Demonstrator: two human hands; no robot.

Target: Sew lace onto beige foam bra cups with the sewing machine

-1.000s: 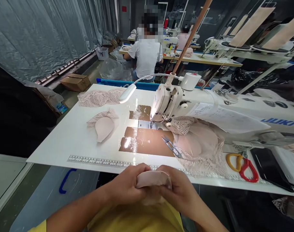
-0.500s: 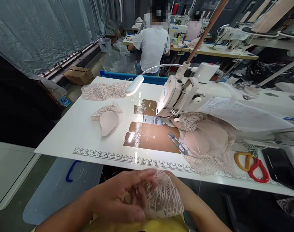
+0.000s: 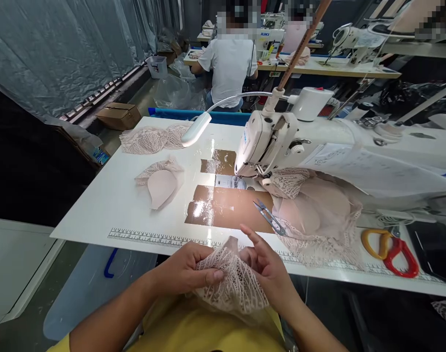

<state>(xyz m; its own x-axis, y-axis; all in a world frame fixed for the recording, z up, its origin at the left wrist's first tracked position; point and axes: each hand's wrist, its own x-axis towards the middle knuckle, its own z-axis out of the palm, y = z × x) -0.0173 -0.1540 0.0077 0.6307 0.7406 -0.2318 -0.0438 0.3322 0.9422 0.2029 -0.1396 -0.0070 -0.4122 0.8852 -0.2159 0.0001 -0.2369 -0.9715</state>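
At the table's front edge, a beige lace bra cup (image 3: 234, 278) is held between both hands. My left hand (image 3: 188, 269) pinches its left side, thumb on top of the lace. My right hand (image 3: 268, 271) grips the upper right edge, with the index finger stretched out. The fingers under the lace are hidden. Beyond them lie thread snips (image 3: 269, 217), on the brown-taped area of the sewing table (image 3: 94, 195). A sewing machine (image 3: 266, 142) stands behind, its needle area lit. More lace cup pieces (image 3: 314, 210) are heaped right of the snips.
A single lace cup (image 3: 161, 188) and a lace strip (image 3: 149, 139) lie on the table's left. Scissors with yellow and red handles (image 3: 400, 256) and a dark phone (image 3: 433, 249) are at the right. A lamp (image 3: 197, 129) overhangs the table. A co-worker (image 3: 228, 68) sits ahead.
My left hand has moved from crossing over the lace to holding its left side. My right hand has come into view on the right side, and the lace is now spread between both hands.
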